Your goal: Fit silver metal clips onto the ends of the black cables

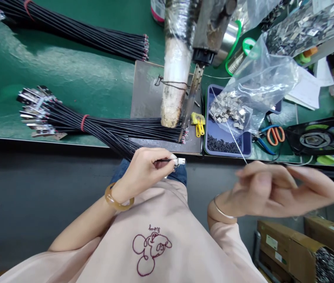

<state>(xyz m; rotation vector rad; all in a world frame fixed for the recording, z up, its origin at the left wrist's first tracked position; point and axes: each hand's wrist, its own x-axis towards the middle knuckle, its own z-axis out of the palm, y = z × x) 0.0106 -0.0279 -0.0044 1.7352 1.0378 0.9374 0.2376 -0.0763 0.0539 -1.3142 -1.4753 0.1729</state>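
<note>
My left hand (146, 169) pinches the end of a black cable, with a small metal connector (181, 161) sticking out past the fingertips. The cable appears to belong to the bundle of black cables (108, 133), tied with a red band, on the bench edge. To the right, my right hand (264, 188) is raised and slightly blurred, its thumb and forefinger closed on a thin solder wire (234, 135). This wire runs up past the blue tray. A soldering iron (195, 88) points down over the cable ends, beside a white wrapped tube (175, 67).
The blue tray (210, 129) holds small metal shells and black bits, partly under a plastic bag (264, 78). Near it are a yellow clip (199, 127), orange-handled pliers (275, 135), a black fan (320, 139) and solder spools (240, 55). Another cable bundle (81, 29) lies behind.
</note>
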